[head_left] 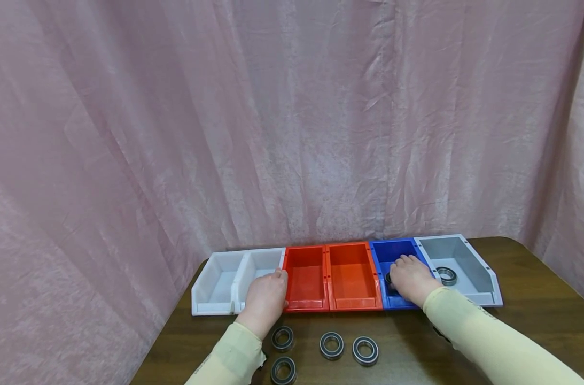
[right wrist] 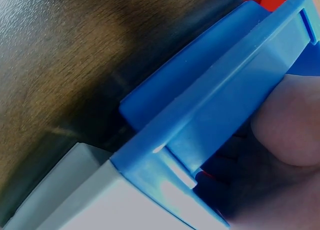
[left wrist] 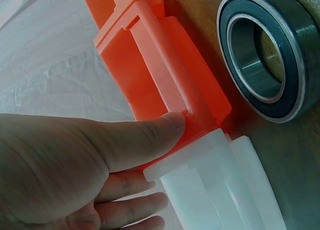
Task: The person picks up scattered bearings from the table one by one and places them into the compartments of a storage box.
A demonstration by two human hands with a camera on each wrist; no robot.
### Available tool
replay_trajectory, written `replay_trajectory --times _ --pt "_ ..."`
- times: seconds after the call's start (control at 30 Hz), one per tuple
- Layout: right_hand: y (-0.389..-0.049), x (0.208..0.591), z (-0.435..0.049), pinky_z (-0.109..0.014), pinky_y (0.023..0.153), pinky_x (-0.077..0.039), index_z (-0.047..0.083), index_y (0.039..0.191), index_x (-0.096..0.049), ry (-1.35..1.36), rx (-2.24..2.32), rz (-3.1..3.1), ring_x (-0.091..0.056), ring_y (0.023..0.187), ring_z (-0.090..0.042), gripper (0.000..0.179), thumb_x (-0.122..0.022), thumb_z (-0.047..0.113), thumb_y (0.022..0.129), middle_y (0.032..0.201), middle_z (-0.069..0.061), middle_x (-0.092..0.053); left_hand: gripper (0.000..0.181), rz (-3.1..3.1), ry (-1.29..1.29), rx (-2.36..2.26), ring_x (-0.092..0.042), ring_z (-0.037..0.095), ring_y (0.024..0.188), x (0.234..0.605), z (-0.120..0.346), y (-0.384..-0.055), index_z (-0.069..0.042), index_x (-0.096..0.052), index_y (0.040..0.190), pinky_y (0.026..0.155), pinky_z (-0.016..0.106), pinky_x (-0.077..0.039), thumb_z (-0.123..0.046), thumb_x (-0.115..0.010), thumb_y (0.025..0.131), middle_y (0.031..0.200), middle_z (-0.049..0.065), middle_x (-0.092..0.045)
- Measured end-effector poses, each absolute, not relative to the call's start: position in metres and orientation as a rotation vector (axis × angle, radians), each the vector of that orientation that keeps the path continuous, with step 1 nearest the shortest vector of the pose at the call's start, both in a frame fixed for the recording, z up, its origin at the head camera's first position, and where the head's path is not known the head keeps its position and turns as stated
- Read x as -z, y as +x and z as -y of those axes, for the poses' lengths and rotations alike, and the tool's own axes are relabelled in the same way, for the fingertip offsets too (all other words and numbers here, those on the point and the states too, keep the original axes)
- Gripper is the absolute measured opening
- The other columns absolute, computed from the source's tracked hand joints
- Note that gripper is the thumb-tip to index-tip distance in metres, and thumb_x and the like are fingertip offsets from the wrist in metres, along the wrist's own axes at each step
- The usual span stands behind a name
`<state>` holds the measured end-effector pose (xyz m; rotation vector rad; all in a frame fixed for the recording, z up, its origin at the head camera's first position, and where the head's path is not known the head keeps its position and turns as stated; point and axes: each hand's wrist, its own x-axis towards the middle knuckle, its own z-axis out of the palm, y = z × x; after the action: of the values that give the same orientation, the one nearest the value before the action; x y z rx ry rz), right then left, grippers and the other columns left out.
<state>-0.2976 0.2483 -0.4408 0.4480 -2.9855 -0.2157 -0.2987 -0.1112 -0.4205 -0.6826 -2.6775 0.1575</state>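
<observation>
My left hand (head_left: 265,294) is where the second white bin (head_left: 267,260) meets the red bin (head_left: 306,278). In the left wrist view its thumb (left wrist: 162,132) lies straight along the red bin's front lip, and the other fingers extend beside the white bin's wall. My right hand (head_left: 409,278) reaches down into the blue bin (head_left: 392,247). A dark ring bearing (head_left: 388,279) shows at its thumb side, partly covered by the hand. In the right wrist view the blue bin's front wall (right wrist: 220,100) and shadow hide the fingertips.
An orange-red bin (head_left: 351,272) stands between the red and blue ones. The grey bin (head_left: 465,286) at right holds one bearing (head_left: 446,276). Several bearings lie on the wooden table (head_left: 537,321) in front, including one (head_left: 331,345) near the middle. A pink curtain (head_left: 292,133) hangs behind.
</observation>
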Motion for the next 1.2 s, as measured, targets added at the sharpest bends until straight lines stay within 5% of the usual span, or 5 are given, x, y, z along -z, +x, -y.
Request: replay_trajectory --times 1.2 --pt "-0.277 0.443 -0.259 -0.067 0.122 -0.039 -0.019 0.144 -0.058 0.414 -0.020 2.819 -0.049 0.145 -0.058 0.069 -0.082 0.030 0.101 0.151 -0.041 -0.055 0.061 2.666 -0.682 -0.172 -0.075 0.028 0.077 0.422 0.111 -0.300 0.003 -0.074 0.120 0.077 0.040 -0.067 -0.027 -0.104 0.076 0.108 0.017 -0.080"
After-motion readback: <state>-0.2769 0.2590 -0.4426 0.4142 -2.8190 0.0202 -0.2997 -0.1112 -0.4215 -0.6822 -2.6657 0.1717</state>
